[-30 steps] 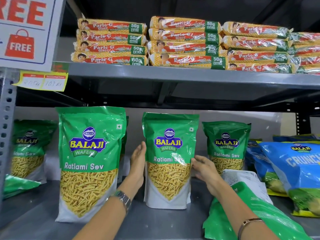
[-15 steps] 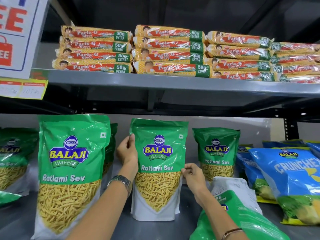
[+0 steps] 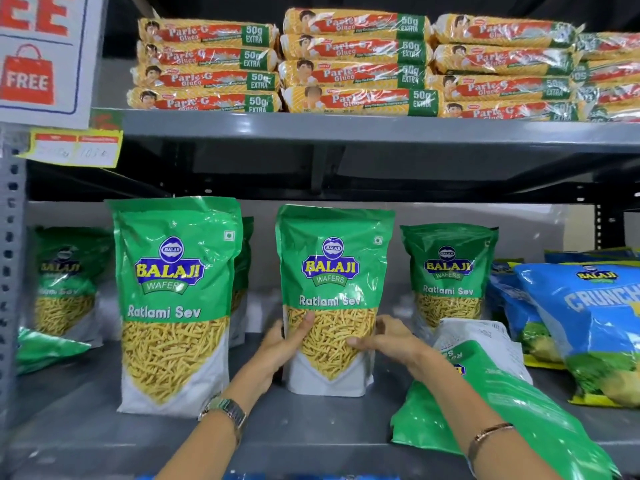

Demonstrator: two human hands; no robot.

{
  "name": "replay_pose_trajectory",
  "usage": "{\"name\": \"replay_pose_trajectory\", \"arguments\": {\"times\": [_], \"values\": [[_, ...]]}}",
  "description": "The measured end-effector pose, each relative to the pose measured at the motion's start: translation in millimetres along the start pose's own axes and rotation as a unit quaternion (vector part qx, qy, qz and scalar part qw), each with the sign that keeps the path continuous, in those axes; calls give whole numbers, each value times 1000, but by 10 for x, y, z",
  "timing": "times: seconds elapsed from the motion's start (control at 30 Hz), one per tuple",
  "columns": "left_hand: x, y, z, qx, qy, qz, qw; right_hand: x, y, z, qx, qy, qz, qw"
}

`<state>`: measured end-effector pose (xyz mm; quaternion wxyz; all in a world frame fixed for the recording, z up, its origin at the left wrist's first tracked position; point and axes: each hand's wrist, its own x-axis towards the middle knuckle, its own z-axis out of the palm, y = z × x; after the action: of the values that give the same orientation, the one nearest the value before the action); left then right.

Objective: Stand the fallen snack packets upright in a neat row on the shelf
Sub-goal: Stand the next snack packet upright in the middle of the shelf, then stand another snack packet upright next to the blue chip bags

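Note:
A green Ratlami Sev packet [image 3: 332,271] stands upright in the middle of the grey shelf [image 3: 304,427]. My left hand [image 3: 289,344] grips its lower left side and my right hand [image 3: 384,339] grips its lower right side. Another upright green packet [image 3: 173,299] stands to the left, nearer the front. A third green packet [image 3: 448,271] stands further back on the right. A fallen green packet [image 3: 491,407] lies flat under my right forearm, with a second one [image 3: 481,337] lying back side up behind it.
More green packets [image 3: 64,282] stand at the far left, one lying fallen [image 3: 45,351] in front. Blue Crunchex bags [image 3: 588,323] lean at the right. Stacked biscuit packs [image 3: 356,64] fill the upper shelf. A perforated steel upright [image 3: 12,271] runs down the left edge.
Both hands have slid down from the middle packet's upper sides to its lower sides. The packet stays upright in the same place.

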<state>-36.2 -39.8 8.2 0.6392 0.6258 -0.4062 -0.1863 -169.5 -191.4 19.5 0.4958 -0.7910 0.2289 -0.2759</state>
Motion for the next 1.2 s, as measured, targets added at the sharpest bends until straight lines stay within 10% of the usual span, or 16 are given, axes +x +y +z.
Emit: {"name": "replay_pose_trajectory", "arguments": {"times": [0.7, 0.9, 1.07, 1.2], "values": [[-497, -3, 21, 50, 104, 57, 992, -474, -7, 75, -35, 11, -57, 998], [-502, -21, 44, 31, 98, 82, 991, -930, -45, -34, -107, 127, -179, 970], [-742, -172, 160, 23, 258, 232, 938, -1639, 206, -662, -214, 194, -270, 918], [-1043, -225, 449, 24, 143, 332, 932, -2068, 537, -1131, -202, 201, -273, 919]]}}
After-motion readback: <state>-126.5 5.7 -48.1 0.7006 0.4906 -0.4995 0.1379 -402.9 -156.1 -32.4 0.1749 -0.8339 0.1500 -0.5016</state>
